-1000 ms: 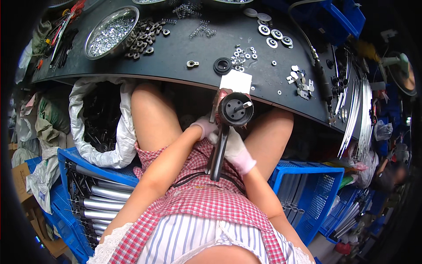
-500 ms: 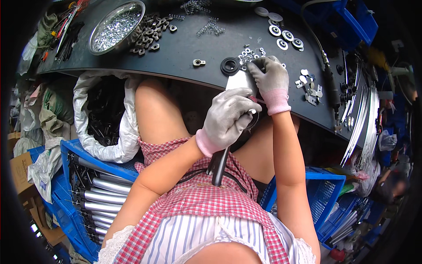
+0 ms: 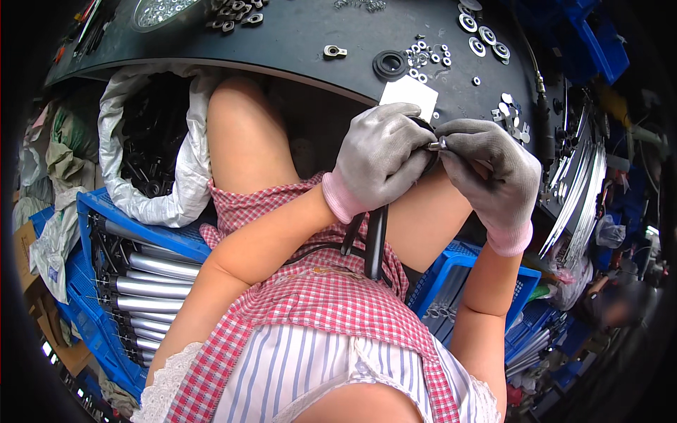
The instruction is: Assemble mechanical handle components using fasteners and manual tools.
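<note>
Farthest left of the fingers, toward the person's body, a blue crate [image 3: 169, 240] holds silver tubes [image 3: 155, 285] lying side by side. Beyond it, well left of the left fingers, a white bag [image 3: 187, 201] gapes over dark parts. Farther from the body, up and left of those fingers, a steel bowl [image 3: 159, 28] of small shiny pieces stands on the bench [image 3: 303, 35] beside a heap of lugs [image 3: 236, 14]; one eyelet [image 3: 335, 51] lies alone, nearer the left fingers.

The left hand [image 3: 381, 155], gloved, has its fingers curled around a black part [image 3: 423, 124], much of it hidden; the black part's tube [image 3: 376, 243] runs from below that palm toward the apron. Just past the left fingertips lies a white card [image 3: 409, 95], with a black ring [image 3: 390, 65] beyond it on the bench.

A silver pin [image 3: 432, 146] shows between the two hands. At its tip, the thumb and forefinger of the gloved right hand [image 3: 497, 173] are pinched together on a silver piece [image 3: 442, 143], too small to identify.

Beyond the right fingers are loose nuts [image 3: 423, 53], then discs [image 3: 486, 35]. Nearer the right knuckles lie flat brackets [image 3: 511, 116]; farthest right, thin rods [image 3: 582, 194] fan out.
</note>
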`<state>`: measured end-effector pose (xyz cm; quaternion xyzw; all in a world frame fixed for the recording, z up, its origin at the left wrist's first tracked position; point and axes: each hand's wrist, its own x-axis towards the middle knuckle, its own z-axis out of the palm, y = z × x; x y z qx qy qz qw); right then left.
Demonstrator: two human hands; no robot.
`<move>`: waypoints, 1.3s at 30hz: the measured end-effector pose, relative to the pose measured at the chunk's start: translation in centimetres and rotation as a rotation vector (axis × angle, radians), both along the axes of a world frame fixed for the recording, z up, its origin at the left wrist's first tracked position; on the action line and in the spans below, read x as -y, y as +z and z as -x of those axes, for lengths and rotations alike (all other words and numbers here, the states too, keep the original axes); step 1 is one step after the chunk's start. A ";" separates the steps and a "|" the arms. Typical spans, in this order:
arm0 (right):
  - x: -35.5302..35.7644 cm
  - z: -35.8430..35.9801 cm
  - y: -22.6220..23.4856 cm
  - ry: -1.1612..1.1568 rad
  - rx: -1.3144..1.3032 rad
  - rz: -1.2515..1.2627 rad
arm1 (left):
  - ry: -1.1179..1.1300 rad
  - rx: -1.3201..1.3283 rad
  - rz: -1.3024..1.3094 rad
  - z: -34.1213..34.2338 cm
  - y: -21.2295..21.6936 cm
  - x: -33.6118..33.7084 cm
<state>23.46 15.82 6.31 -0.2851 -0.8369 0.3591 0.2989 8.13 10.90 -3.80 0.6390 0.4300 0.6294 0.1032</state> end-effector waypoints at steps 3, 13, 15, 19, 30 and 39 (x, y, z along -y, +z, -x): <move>0.2 0.4 1.4 0.001 0.084 -0.033 | -0.030 0.001 -0.003 -0.1 -0.3 0.0; -2.2 0.4 2.9 0.230 0.269 -0.160 | -0.028 -0.023 0.031 0.1 0.1 0.4; -2.7 0.4 2.7 0.264 0.253 -0.148 | -0.034 -0.017 0.050 0.0 0.2 0.4; -3.2 0.3 2.1 0.310 0.213 -0.057 | -0.033 -0.023 0.037 0.0 0.1 0.4; -3.0 0.4 2.3 0.281 0.246 -0.084 | -0.044 -0.023 0.053 0.0 0.2 0.4; -2.7 0.5 2.1 0.213 0.332 -0.102 | -0.016 -0.002 0.005 -0.1 -0.3 0.1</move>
